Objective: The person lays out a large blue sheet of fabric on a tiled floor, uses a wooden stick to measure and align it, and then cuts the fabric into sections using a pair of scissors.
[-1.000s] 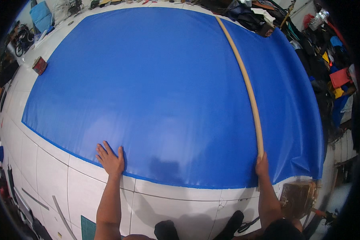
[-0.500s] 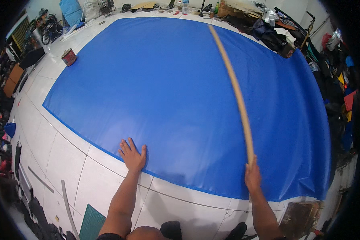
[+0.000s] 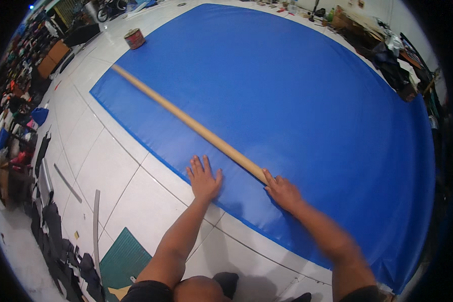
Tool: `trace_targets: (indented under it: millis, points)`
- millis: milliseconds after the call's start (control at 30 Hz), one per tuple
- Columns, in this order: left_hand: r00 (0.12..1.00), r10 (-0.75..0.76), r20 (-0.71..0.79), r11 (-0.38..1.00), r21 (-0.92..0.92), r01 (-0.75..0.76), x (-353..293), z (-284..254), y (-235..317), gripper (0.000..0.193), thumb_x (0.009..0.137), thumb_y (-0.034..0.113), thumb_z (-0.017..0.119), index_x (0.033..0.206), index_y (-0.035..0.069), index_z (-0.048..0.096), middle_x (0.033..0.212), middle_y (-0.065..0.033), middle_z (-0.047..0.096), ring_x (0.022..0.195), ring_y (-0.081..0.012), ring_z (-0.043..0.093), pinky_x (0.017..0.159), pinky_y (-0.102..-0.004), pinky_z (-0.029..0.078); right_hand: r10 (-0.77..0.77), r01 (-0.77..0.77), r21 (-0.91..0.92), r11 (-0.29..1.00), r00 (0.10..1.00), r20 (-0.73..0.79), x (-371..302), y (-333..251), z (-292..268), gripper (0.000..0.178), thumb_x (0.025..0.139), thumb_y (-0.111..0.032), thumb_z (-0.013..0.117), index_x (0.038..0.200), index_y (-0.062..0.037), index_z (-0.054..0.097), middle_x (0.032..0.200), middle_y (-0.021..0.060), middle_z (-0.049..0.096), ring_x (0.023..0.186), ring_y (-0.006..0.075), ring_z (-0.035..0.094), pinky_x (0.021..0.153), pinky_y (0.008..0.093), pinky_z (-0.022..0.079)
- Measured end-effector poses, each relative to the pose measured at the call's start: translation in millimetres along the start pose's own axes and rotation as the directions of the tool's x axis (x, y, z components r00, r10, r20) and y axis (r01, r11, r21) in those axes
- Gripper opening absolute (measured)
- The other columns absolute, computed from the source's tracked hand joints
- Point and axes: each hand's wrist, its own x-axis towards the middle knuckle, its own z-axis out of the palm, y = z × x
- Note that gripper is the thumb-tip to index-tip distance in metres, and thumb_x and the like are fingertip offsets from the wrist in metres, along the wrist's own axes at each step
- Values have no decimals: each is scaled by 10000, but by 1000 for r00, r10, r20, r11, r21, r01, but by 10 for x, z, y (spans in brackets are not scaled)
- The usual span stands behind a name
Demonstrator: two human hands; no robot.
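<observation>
A large blue plastic sheet (image 3: pixel 287 95) is spread over the floor. My left hand (image 3: pixel 205 180) lies flat with fingers apart near the sheet's near edge. To its right, my right hand (image 3: pixel 284 193) is closed around the near end of a long tan pole (image 3: pixel 191 122), which looks like a wooden rod or cardboard tube. From that hand the pole runs slantwise across the sheet to the far left, its tip by the sheet's left corner. A red can (image 3: pixel 134 39) stands at the sheet's left edge.
White floor tiles (image 3: pixel 110 166) border the sheet. A green cutting mat (image 3: pixel 123 259) and grey strips (image 3: pixel 96 216) lie at the lower left. Piled goods (image 3: pixel 22 90) line the left side, and cardboard with dark bags (image 3: pixel 387 58) stands at the far right.
My right hand has moved left and swung the pole from pointing straight ahead to pointing far left. My left hand stays flat on the sheet. The view has turned.
</observation>
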Motion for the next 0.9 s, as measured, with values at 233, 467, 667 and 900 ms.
trace_targets:
  millis: [233, 467, 667, 900]
  points:
    - [999, 1, -34, 1000, -5, -1, 6, 15, -17, 757, 888, 457, 514, 1461, -7, 341, 1515, -307, 249, 1430, -428, 214, 1158, -565, 114, -75, 79, -51, 996, 993, 89, 353, 133, -294, 579, 946, -392, 550, 1477, -312, 333, 996, 142, 594, 931, 327, 616, 709, 476, 539]
    - [997, -47, 55, 998, -29, 49, 29, -170, 82, 774, 888, 455, 525, 1473, -6, 312, 1524, -295, 235, 1435, -420, 197, 1164, -545, 107, 174, -169, -130, 977, 984, 24, 127, 1103, -419, 552, 960, -425, 516, 1474, -323, 347, 1057, 122, 570, 1006, 314, 589, 780, 490, 505]
    - [999, -37, 21, 997, -72, 39, 65, -209, 91, 771, 864, 465, 544, 1452, 1, 366, 1511, -302, 259, 1433, -420, 209, 1162, -553, 116, 323, -332, -6, 943, 921, -220, 336, 2406, -482, 561, 988, -387, 480, 1506, -327, 275, 1025, 211, 610, 947, 391, 608, 801, 494, 497]
    - [998, -35, 57, 995, -88, 40, 104, -234, 98, 786, 853, 430, 579, 1459, -9, 341, 1523, -301, 231, 1427, -435, 211, 1159, -555, 118, 507, -446, 322, 835, 851, -137, 2278, 2209, -1034, 686, 979, -477, 441, 1541, -224, 139, 1240, 325, 558, 1141, 484, 549, 966, 516, 446]
